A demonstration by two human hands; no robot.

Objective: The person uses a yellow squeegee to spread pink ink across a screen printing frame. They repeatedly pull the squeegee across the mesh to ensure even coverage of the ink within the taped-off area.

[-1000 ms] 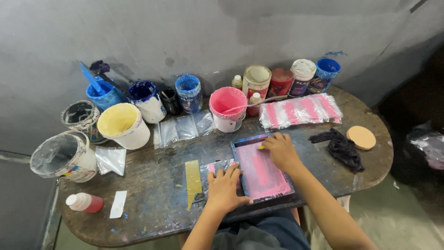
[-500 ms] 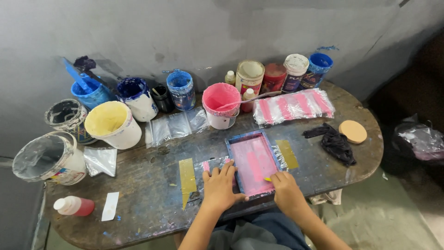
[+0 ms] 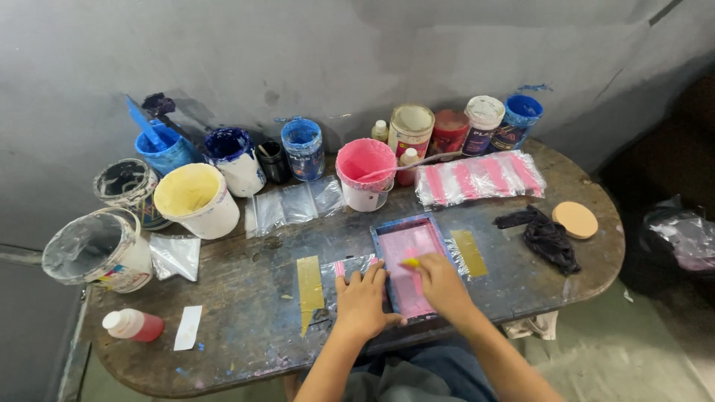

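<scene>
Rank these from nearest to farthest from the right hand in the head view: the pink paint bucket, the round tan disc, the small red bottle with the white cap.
Measured from the right hand:
1. Pink paint bucket, behind it, slightly left, toward the wall.
2. Round tan disc, off to the right near the table's end.
3. Small red bottle with the white cap, far left, by the front edge.

The worktop (image 3: pixel 246 290) is old dark wood with rounded ends and paint spots. Paint tubs stand along the back: a yellow tub (image 3: pixel 195 199), a pink tub (image 3: pixel 365 174) and blue ones. A small pink printing frame (image 3: pixel 406 262) lies near the front edge. A black rag (image 3: pixel 547 237), maybe a glove, lies beside a round tan pad (image 3: pixel 575 219).
</scene>
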